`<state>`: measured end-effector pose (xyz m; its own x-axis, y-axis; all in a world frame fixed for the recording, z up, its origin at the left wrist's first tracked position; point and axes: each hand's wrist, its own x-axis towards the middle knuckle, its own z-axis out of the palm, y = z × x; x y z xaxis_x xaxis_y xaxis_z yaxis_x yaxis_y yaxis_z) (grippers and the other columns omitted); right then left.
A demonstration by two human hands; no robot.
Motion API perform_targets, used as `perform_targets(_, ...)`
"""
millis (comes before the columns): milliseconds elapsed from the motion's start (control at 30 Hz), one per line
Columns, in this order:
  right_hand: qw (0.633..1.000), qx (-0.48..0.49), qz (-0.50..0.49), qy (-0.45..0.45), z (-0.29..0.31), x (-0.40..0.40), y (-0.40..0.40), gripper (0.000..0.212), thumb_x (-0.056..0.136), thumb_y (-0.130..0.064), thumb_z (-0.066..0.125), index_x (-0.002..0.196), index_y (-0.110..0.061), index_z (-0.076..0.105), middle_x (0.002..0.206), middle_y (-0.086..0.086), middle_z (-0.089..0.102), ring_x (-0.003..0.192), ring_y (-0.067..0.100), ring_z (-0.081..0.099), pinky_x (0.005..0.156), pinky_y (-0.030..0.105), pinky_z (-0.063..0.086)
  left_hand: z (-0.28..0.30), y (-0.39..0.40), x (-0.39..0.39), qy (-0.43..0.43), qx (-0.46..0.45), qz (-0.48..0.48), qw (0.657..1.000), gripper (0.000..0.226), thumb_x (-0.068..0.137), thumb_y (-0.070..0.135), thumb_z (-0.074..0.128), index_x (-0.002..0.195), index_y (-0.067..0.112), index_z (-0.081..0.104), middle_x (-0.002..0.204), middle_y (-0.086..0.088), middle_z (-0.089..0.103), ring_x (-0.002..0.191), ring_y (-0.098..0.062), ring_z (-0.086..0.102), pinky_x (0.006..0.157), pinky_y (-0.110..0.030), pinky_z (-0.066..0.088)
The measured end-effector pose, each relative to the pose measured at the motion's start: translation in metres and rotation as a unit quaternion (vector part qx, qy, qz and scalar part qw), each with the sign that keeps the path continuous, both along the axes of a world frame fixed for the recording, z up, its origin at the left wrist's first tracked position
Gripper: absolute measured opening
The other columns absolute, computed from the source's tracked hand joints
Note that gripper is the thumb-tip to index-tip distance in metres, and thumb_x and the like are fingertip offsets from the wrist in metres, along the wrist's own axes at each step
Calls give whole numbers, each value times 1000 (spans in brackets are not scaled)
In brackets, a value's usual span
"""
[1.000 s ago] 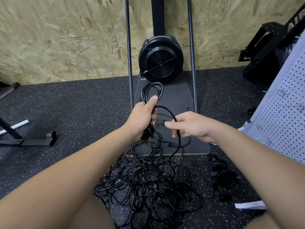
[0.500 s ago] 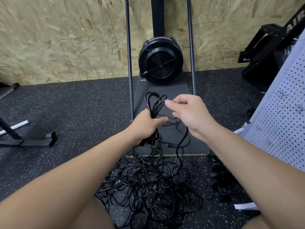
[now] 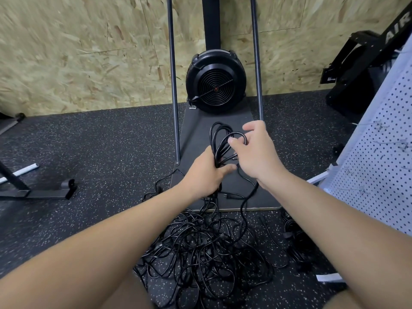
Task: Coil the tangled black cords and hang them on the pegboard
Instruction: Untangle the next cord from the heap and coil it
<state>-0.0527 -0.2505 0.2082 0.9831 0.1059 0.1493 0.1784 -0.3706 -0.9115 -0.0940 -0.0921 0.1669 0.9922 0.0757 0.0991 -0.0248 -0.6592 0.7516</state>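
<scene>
My left hand (image 3: pixel 206 175) grips a partly wound coil of black cord (image 3: pixel 219 139), whose loops stick up above the fist. My right hand (image 3: pixel 254 150) pinches a fresh loop of the same cord against the top of that coil. The cord's free length trails from under my right wrist down to a large tangled pile of black cords (image 3: pixel 205 253) on the floor between my arms. The white pegboard (image 3: pixel 379 175) with metal hooks leans at the right edge.
A black fan unit (image 3: pixel 215 82) on a dark base plate (image 3: pixel 196 139) with two upright poles stands against the chipboard wall ahead. A smaller bundle of cords (image 3: pixel 296 239) lies at the right. A black metal frame foot (image 3: pixel 42 192) sits at the left.
My right hand lifted a length of cord up and forward from beside my left hand and laid it over the coil as a new loop. My left hand kept its grip.
</scene>
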Motion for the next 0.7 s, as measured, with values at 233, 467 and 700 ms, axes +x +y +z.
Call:
perform_targets(233,988,-51,90,-116,12,0,-11,13,108,-28,66,100,-22,75,69,-4,73,66,4,67,69,20,47,4,-2,-7,89,-182,-78,976,37,94,22,89,115,1,68,96,-5,75,90,-15,68,94,-39,57)
perform_targets(467,989,21,48,-142,16,-4,2,13,105,-28,68,94,-27,73,95,-10,72,95,10,67,89,34,53,15,-13,-15,116,-305,-138,935,29,103,7,76,125,-8,63,119,-21,73,112,-26,70,102,-45,60)
perform_targets(700,974,-13,113,-197,17,1,-10,4,108,-27,66,105,-24,67,112,-6,64,90,9,71,89,34,56,26,-14,-26,124,-334,-235,905,35,109,-4,60,141,-12,51,137,-40,65,128,-54,67,119,-59,49)
